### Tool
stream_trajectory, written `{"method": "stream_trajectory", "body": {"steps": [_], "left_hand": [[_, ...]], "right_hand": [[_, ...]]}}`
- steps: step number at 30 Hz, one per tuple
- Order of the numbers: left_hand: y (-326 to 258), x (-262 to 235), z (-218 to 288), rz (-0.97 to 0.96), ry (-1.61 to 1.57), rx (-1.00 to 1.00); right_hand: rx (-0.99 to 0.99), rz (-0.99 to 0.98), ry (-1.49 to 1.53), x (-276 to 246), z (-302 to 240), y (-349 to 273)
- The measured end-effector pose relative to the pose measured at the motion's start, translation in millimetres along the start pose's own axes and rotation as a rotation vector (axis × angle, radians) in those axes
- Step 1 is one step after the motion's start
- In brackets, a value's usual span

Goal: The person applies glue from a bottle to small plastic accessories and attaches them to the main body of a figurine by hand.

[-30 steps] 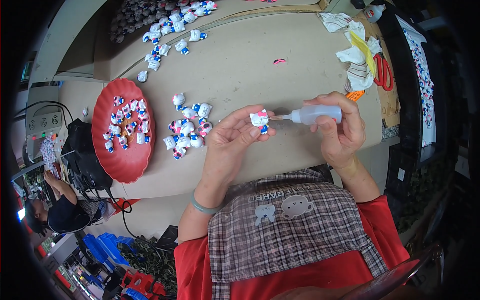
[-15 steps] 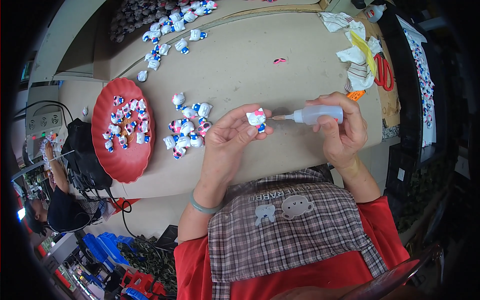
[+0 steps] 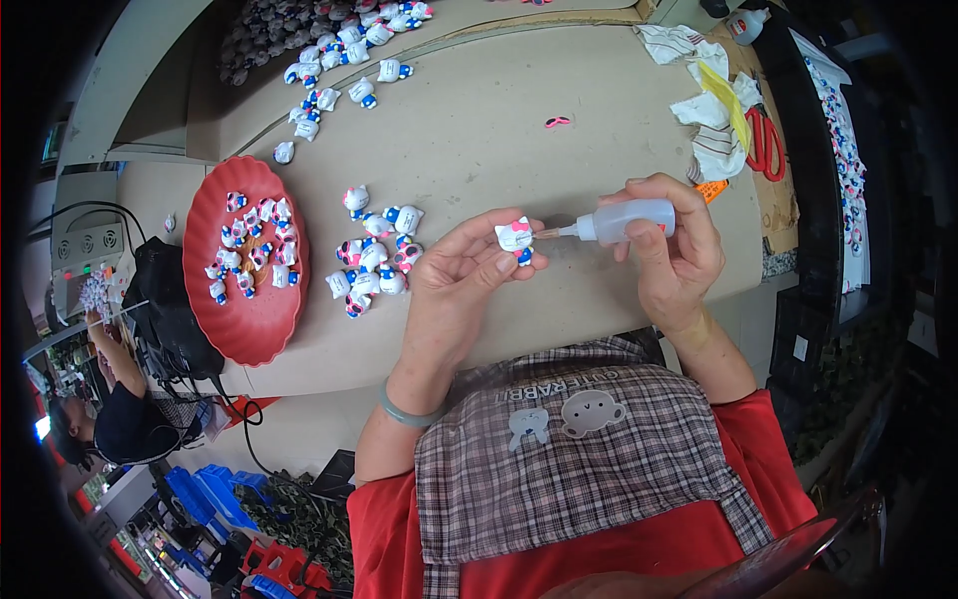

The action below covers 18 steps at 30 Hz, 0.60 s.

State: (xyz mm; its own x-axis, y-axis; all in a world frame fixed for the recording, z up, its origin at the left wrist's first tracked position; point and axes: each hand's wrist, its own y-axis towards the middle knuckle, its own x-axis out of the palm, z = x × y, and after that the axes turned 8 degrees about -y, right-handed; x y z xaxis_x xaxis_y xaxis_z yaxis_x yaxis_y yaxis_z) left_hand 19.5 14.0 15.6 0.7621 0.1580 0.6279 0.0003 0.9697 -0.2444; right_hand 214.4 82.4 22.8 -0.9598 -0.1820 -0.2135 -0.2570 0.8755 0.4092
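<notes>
Between the thumb and fingers of my left hand [image 3: 461, 262] is a small white cat figurine [image 3: 514, 238] with a pink bow and a blue body, face up. My right hand [image 3: 681, 255] grips a translucent squeeze bottle [image 3: 631, 222], tilted slightly, its thin nozzle pointing left at the figurine's head. The tip is at or very near the face; I cannot tell if it touches. Left of my left hand lies a cluster of similar figurines [image 3: 373, 256], some wearing pink sunglasses. A loose pair of pink toy sunglasses [image 3: 557, 122] lies farther back on the table.
A red scalloped tray [image 3: 244, 334] with several figurines stands at the left. More figurines [image 3: 349, 50] are heaped at the back. Rags [image 3: 717, 150], red-handled scissors [image 3: 766, 145] and another bottle [image 3: 746, 25] lie at the right. Another person [image 3: 125, 414] sits at far left.
The squeeze bottle and my right hand have shifted slightly left and up, bringing the nozzle closer to the figurine. My left hand has barely moved.
</notes>
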Motion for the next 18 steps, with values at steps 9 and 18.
{"method": "stream_trajectory", "body": {"steps": [9, 18], "left_hand": [[-3, -3, 2, 0.004, 0.044, 0.029], [-4, 2, 5, -0.032, 0.030, 0.010]], "right_hand": [[0.360, -0.002, 0.404, -13, 15, 20], [0.416, -0.170, -0.350, -10, 23, 55]]}}
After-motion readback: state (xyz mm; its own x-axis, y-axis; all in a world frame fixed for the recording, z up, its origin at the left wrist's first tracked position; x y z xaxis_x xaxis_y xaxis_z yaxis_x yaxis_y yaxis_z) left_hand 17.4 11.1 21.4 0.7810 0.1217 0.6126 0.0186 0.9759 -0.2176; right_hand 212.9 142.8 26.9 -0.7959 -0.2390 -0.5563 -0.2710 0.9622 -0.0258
